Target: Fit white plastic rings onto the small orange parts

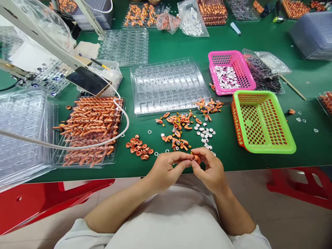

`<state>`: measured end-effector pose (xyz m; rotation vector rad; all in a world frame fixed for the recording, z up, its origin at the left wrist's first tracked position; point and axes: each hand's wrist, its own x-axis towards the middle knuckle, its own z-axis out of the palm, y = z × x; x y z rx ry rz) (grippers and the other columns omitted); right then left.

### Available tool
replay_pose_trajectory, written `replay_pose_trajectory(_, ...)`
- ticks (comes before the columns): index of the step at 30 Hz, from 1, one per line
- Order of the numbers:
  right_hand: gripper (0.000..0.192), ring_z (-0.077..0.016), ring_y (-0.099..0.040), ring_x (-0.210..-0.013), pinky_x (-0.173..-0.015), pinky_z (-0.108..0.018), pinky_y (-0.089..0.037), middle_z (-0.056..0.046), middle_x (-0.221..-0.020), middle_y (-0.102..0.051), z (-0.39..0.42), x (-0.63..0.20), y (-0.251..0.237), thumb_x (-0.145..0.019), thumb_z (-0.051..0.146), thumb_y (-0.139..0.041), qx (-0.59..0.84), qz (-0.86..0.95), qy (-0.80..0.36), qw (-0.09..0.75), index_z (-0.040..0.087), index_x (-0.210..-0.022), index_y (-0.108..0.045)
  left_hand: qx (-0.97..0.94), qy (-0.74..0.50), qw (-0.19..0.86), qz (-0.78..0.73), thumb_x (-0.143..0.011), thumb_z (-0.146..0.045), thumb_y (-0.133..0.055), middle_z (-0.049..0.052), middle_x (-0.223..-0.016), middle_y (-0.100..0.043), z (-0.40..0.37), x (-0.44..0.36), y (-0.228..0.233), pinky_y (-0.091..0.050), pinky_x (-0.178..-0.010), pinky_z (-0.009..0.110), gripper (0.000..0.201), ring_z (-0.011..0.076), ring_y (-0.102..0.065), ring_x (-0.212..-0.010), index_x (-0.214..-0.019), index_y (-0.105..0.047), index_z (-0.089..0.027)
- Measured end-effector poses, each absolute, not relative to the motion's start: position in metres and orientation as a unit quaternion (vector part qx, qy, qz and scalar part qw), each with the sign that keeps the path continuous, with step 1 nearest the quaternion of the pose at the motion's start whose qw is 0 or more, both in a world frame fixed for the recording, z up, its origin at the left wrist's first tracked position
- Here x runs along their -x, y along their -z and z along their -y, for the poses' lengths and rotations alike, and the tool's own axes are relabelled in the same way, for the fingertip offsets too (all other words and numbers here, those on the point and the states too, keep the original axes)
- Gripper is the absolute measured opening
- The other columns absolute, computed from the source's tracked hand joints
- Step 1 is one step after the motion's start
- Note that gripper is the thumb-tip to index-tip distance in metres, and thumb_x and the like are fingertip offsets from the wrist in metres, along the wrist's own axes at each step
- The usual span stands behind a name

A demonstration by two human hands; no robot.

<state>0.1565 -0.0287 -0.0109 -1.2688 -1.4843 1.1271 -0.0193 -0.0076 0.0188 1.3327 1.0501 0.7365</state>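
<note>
Down at the lower centre of the frame, right at the near edge of the green worktop (176,47), the person has a small orange piece (197,159) raised between both hands. What I can see of it is a rounded body towards the right-hand fingers; fingertips cover so much of the rest that I can't say for certain which way its long axis runs or where its tip points. The left hand (166,169) comes in from the left, thumb and forefinger nearly together, pinching the piece at its left end. The right hand (212,169) meets it from the other side, its thumb and forefinger only slightly apart, with the rounded body caught between them. Just beyond the fingers, loose orange parts (181,119) lie pointing every which way, some bearing yellow bits, with white discs (206,136) scattered to their right and copper-coloured cups (138,153) heaped to their left. Left of centre, a tray of long orange pieces (90,126) is packed in rows, a white cable (128,124) looping over it. A clear tray (168,88) sits mid-frame, and on the right a green basket (272,149) stands near a pink basket (236,91) containing white pieces (225,77).
</note>
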Motion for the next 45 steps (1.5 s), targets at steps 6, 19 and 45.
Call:
replay_pose_trajectory(6, 0.033, -0.0149, -0.063, -0.082, -0.074, -0.027, -0.055, -0.001, -0.095, -0.065, 0.036, -0.164, 0.015, -0.087, 0.022, -0.067, 0.49, 0.518, -0.544, 0.442, 0.028, -0.118, -0.058, -0.665, -0.373, 0.455, -0.459, -0.087, -0.013, -0.061, 0.006, -0.084, -0.078, 0.009, 0.02, -0.018, -0.056, -0.071, 0.022, 0.014, 0.0144, -0.072, -0.074, -0.094, -0.073, -0.014)
replay_pose_trajectory(19, 0.006, -0.0118, -0.064, -0.07, -0.064, -0.022, -0.055, 0.0, -0.085, -0.065, 0.041, -0.149, 0.015, -0.091, 0.023, -0.063, 0.529, 0.486, -0.488, 0.496, 0.024, -0.096, -0.067, -0.671, -0.398, 0.425, -0.459, -0.091, -0.014, -0.06, 0.004, -0.094, -0.078, 0.013, 0.022, -0.009, -0.057, -0.08, 0.024, 0.016, 0.0145, -0.073, -0.086, -0.102, -0.072, -0.018)
replay_pose_trajectory(45, 0.029, -0.0107, -0.054, -0.057, -0.047, -0.021, -0.046, -0.001, -0.08, -0.061, 0.028, -0.159, 0.012, -0.082, 0.041, -0.074, 0.377, 0.367, -0.753, 0.396, 0.021, -0.095, -0.058, -0.536, -0.2, 0.764, -0.299, -0.082, -0.03, -0.073, 0.01, -0.09, -0.076, -0.024, 0.044, -0.026, -0.055, -0.08, 0.03, 0.024, 0.0196, -0.071, -0.084, -0.1, -0.073, -0.014)
